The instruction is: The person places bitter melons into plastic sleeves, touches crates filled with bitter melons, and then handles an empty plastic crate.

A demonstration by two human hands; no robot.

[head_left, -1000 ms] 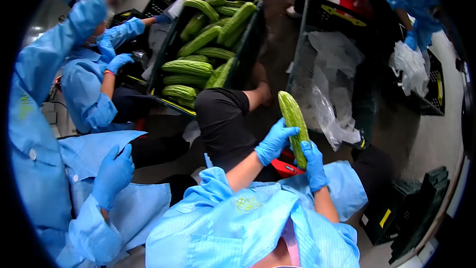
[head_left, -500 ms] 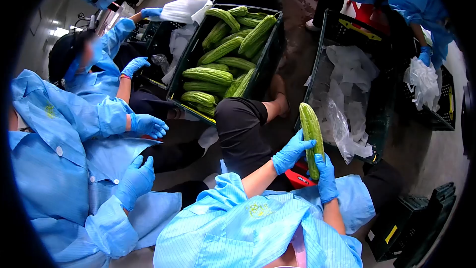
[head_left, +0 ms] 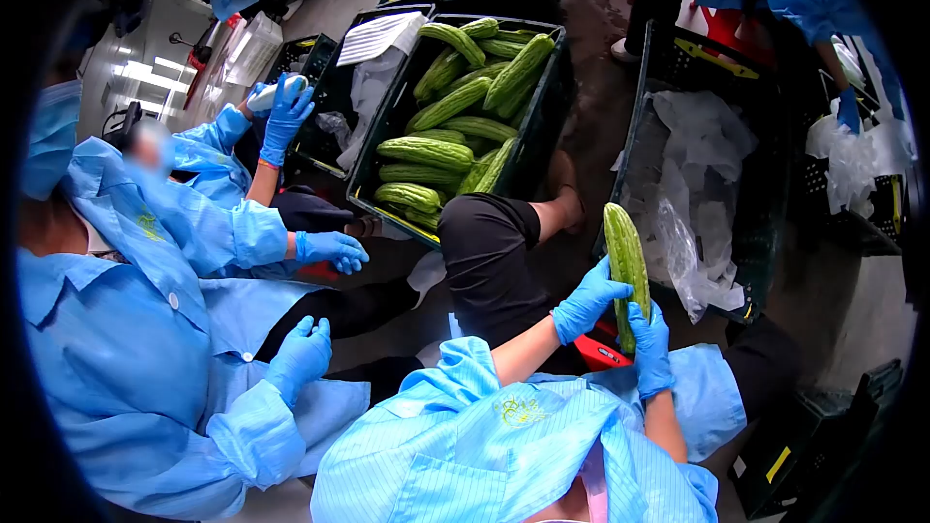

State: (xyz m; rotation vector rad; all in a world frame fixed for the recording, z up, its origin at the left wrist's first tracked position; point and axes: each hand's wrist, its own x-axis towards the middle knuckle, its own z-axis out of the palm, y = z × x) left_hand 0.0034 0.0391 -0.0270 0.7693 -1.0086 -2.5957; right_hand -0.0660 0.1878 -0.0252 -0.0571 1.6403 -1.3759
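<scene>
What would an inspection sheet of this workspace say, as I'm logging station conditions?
Surface: bare floor under the crates; darker patches, wetness uncertain.
Job's things: bitter melon held upright, slightly tilted; more piled in the melon crate.
Clutter: crumpled plastic sheeting in the right-hand crate.
Hands: left hand and right hand, blue-gloved, both on the melon.
Cables: none identifiable; far left unclear.
Surroundings: co-workers in blue coats, left and upper right.

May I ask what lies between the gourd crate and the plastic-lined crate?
Between the gourd crate and the plastic-lined crate, the head view shows floor and a bare foot.
</scene>
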